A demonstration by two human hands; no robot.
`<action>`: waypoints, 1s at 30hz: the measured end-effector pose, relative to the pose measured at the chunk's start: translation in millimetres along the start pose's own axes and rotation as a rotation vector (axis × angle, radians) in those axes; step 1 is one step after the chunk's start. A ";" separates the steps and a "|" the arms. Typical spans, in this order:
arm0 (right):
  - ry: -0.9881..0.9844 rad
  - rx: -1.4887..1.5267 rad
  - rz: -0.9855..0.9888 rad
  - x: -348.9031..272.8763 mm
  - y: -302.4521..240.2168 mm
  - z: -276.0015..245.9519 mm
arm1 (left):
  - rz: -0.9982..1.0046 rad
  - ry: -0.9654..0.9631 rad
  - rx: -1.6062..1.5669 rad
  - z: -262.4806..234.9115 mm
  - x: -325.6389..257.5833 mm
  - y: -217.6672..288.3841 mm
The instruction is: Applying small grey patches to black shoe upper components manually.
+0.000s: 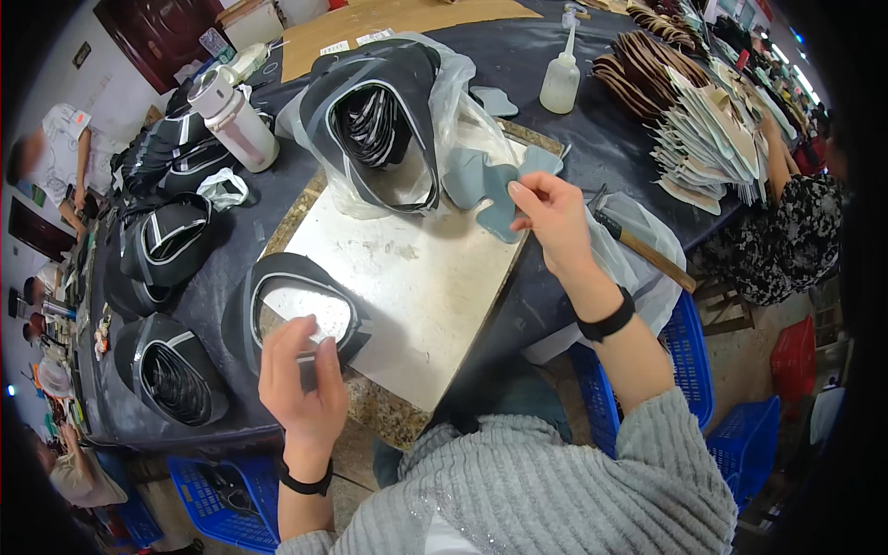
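Note:
My right hand (558, 222) pinches the edge of a flat grey-blue cut piece (500, 205) above the board's right side. Similar grey-blue pieces (465, 178) lie beside it, by a clear plastic bag. My left hand (303, 384) is at the near edge of a black curved shoe upper (248, 310) with light trim. Its thumb and fingers are apart, with a gap showing between them. Through the upper's opening the white board (416, 305) shows. Behind it, a nested stack of black uppers (319, 102) stands partly wrapped in the bag.
More black upper stacks (166, 242) line the left, near a white bottle (236, 125). A glue squeeze bottle (560, 83) stands at the back. On the right lie a wooden-handled hammer (652, 257) and fanned light pieces (703, 139). Blue baskets (689, 361) stand below; people work on both sides.

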State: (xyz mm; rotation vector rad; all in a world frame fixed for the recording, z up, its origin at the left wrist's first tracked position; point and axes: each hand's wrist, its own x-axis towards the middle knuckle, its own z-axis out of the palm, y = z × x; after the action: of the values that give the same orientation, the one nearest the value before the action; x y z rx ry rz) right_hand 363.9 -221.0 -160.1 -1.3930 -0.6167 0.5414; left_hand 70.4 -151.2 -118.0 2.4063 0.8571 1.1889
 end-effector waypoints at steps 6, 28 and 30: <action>-0.203 0.372 0.140 -71.9 -31.5 31.1 | 0.058 -0.157 -0.297 57.3 33.1 53.8; -0.297 -0.075 -0.218 -22.2 -41.8 26.7 | -0.550 -0.095 -0.787 -6.9 42.0 5.6; -0.527 0.126 -0.108 -47.2 -56.4 54.1 | -0.470 -0.220 -0.775 -5.6 44.6 14.1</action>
State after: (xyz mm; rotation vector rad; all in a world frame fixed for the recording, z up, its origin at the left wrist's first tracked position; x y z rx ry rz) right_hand 291.9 -219.7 -103.8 -1.0901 -1.0551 0.8544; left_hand 92.2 -133.3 -80.3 1.5593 0.6679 0.8354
